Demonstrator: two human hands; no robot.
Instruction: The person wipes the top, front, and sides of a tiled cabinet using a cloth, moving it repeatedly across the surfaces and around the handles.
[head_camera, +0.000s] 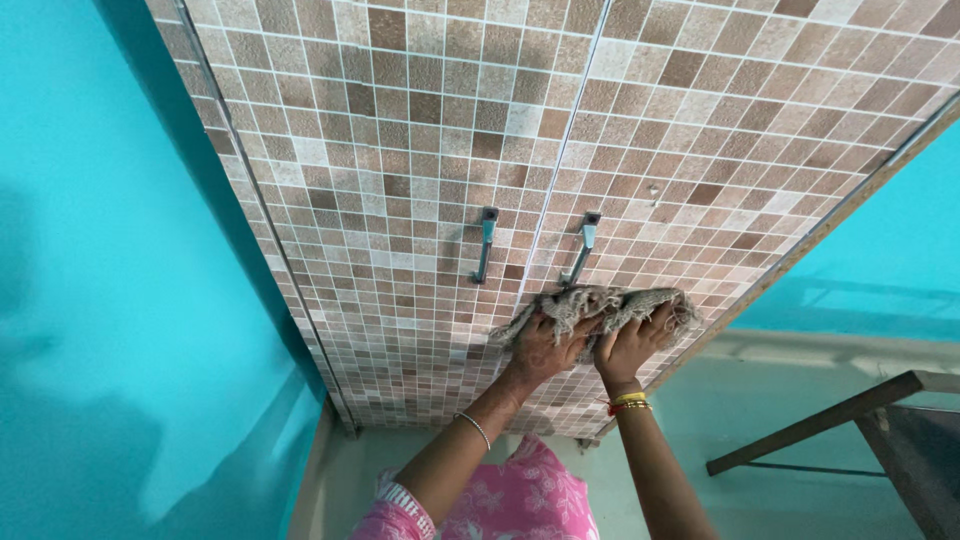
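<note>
Cloth (610, 305), grey and frayed, is pressed flat against the right-hand cupboard door (700, 150) of mosaic-tile pattern, just below the two metal handles (486, 244), with the left hand (543, 345) and right hand (632, 343) side by side, fingers curled into its folds in a grasp.

two handles sit side by side on the cabinet doors (420, 180): left handle (485, 245), right handle (582, 250). the cloth (600, 305) lies against the doors at 6 o'clock of the right handle. left hand (540, 350) and right hand (632, 345) rest on the cloth. a table (880, 420) stands at 4 o'clock.
</note>
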